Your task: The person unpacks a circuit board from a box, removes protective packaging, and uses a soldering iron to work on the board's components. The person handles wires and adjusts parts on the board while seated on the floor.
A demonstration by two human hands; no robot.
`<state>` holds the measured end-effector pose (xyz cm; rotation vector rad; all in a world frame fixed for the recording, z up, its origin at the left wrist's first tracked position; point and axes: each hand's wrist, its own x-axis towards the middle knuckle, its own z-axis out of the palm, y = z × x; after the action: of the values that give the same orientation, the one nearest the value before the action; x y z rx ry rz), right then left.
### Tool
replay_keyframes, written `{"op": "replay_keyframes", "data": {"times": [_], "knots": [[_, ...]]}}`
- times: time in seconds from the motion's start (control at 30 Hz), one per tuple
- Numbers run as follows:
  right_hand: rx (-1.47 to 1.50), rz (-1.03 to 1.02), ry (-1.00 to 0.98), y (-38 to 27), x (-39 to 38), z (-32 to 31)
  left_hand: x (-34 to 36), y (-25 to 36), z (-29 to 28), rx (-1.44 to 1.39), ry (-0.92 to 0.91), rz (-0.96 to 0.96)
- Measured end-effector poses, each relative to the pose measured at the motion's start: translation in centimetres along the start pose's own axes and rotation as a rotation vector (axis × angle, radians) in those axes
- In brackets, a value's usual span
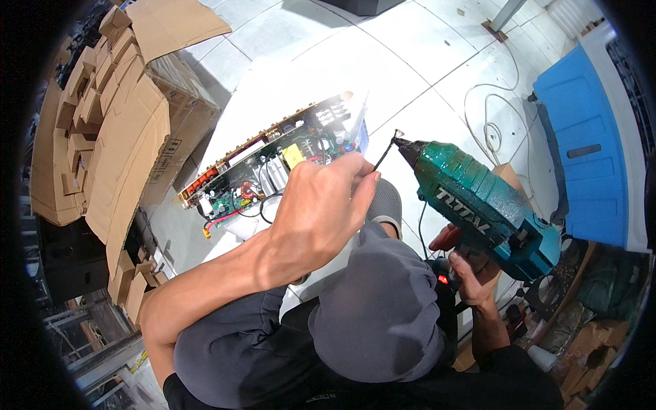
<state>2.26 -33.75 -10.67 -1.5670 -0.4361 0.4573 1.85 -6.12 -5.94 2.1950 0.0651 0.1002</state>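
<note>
My left hand [316, 205] is closed in a pinch, thumb against fingers, on a thin black stick [385, 156]. The stick slants up to the dark nozzle of a teal glue gun [461, 181], its far end at or very near the tip. Wrapped around the gun's handle is my right hand [473, 277], with a small red light showing beside it. The gun points up and left. Beyond my left hand lies a long green circuit board [236, 191] with capacitors, coils, a yellow block and red and black wires. My left hand hides part of its near edge.
Open cardboard boxes [130, 123] with dividers stand at left. A blue panel [581, 150] is at right, near a loose pale cable [488, 126] on the tiled floor [396, 48]. Cardboard scraps and clutter [594, 348] fill the lower right. My grey-trousered knee [379, 307] rises between my arms.
</note>
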Motion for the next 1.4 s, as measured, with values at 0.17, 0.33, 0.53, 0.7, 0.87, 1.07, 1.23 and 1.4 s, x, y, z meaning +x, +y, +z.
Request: {"op": "replay_keyframes", "data": {"times": [0.17, 0.33, 0.53, 0.7, 0.87, 1.07, 1.23, 1.4], "knots": [[-0.005, -0.007, -0.024, 0.0, -0.4, 0.0, 0.0, 0.0, 0.1, 0.013, 0.008, 0.013], [-0.027, -0.038, -0.019, 0.1, 0.1, -0.3, 0.0, -0.2, 0.1, 0.025, 0.016, 0.012], [0.001, 0.004, -0.013, 0.0, -0.3, 0.0, -0.1, 0.1, 0.1, 0.035, 0.021, -0.033], [-0.019, 0.024, 0.013, 0.0, -0.3, 0.2, -0.1, 0.0, 0.1, 0.019, 0.016, -0.016], [0.059, -0.062, 0.026, 0.4, 0.4, 0.2, 0.0, 0.2, 0.0, -0.002, -0.015, -0.073], [-0.083, -0.076, 0.012, 0.6, 0.2, 0.7, 0.0, 0.2, -0.1, -0.013, -0.047, -0.12], [-0.075, -0.091, 0.035, 0.5, 0.4, 0.9, -0.1, 0.0, -0.1, -0.021, -0.014, -0.041], [-0.096, -0.109, 0.023, 0.3, 0.7, 0.8, -0.2, -0.3, 0.1, -0.027, 0.042, 0.037]]}}
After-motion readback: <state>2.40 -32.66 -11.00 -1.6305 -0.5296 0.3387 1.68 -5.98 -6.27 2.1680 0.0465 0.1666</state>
